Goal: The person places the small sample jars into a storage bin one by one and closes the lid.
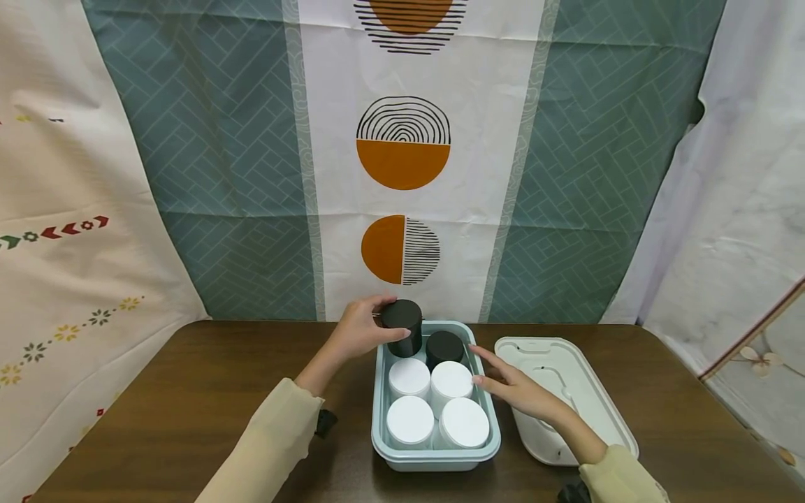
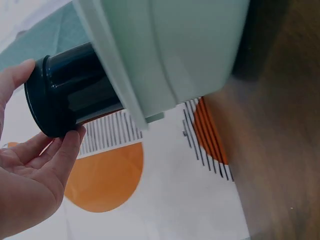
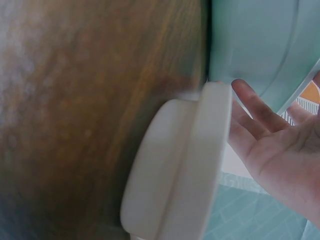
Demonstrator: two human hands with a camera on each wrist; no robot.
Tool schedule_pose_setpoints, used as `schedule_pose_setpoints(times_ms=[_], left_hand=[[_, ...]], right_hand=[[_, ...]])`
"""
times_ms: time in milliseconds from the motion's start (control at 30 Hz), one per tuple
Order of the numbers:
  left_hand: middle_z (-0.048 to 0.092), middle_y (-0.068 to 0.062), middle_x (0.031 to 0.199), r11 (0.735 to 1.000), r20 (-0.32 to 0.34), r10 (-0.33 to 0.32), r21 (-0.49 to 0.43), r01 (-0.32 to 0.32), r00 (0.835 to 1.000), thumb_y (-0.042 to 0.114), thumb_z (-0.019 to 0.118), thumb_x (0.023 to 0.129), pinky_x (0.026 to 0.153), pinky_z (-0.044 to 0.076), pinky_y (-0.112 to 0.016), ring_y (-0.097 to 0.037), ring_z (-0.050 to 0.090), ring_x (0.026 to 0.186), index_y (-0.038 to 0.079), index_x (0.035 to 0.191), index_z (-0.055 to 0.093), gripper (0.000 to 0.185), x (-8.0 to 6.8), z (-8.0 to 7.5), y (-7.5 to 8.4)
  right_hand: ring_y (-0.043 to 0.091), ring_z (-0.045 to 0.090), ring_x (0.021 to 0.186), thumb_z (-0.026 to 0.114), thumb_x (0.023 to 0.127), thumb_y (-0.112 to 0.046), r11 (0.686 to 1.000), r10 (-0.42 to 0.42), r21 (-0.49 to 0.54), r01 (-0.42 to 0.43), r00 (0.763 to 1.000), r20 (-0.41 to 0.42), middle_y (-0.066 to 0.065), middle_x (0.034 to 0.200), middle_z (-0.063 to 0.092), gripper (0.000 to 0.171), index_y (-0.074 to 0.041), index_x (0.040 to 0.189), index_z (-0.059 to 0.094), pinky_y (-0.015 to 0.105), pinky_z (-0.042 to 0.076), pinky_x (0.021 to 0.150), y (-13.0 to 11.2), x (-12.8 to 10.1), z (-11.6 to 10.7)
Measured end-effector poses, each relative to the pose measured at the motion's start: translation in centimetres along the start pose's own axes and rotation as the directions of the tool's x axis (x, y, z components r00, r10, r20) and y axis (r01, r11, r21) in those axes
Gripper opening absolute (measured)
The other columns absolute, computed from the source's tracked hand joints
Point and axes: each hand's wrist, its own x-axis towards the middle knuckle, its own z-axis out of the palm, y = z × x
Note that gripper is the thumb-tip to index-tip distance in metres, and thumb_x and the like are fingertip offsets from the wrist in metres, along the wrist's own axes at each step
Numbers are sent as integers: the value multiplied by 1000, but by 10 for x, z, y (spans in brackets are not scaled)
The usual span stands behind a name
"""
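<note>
Cream sleeves (image 1: 270,436) enter from the lower edge and lead to two bare hands, set well apart on either side of a pale blue tub (image 1: 437,456). Four white canisters (image 1: 464,423) stand upright in the nearer part of the tub, in two rows of two. Beside the tub on the right, apart from it, a pale lid (image 1: 594,391) lies on the brown table (image 1: 220,405), partly covered by the right forearm. The right hand (image 1: 506,384) has its fingers extended at the tub's right rim; how firmly they press cannot be told. Two black canisters occupy the far end: the far right canister (image 1: 444,348) sits low in the tub, while the held canister (image 1: 404,316), at the far left corner, rises higher. The left hand (image 1: 365,323) grips it near the top, thumb and fingers on opposite sides; in the left wrist view its lower part disappears behind the tub wall. The step in hand appears to be inserting or withdrawing this canister; which is unclear. Either direction would call for an upright, straight path, clear of its neighbours, with the right hand steadying the tub. Beyond hangs a patterned cloth (image 1: 339,140).
</note>
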Motion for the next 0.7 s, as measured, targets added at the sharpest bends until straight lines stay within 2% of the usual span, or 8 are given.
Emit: schedule_pose_setpoints(times_ms=[267, 700], left_hand=[[57, -15, 119, 999, 27, 16, 36, -17, 1000, 15, 78, 70, 84, 50, -37, -25, 58, 93, -3, 122, 54, 61, 0, 10, -11], [57, -15, 117, 991, 68, 1, 133, -10, 998, 19, 78, 70, 82, 49, -37, -24, 54, 92, -1, 122, 55, 60, 1, 22, -25]], right_hand=[[43, 37, 123, 49, 94, -28, 1000, -2, 1, 2, 1000, -1, 23, 147, 19, 62, -12, 146, 19, 48, 44, 89, 1, 1, 0], [45, 36, 122, 49, 94, -26, 1000, -20, -14, 20, 1000, 3, 25, 146, 18, 61, -10, 145, 19, 49, 45, 88, -1, -2, -2]])
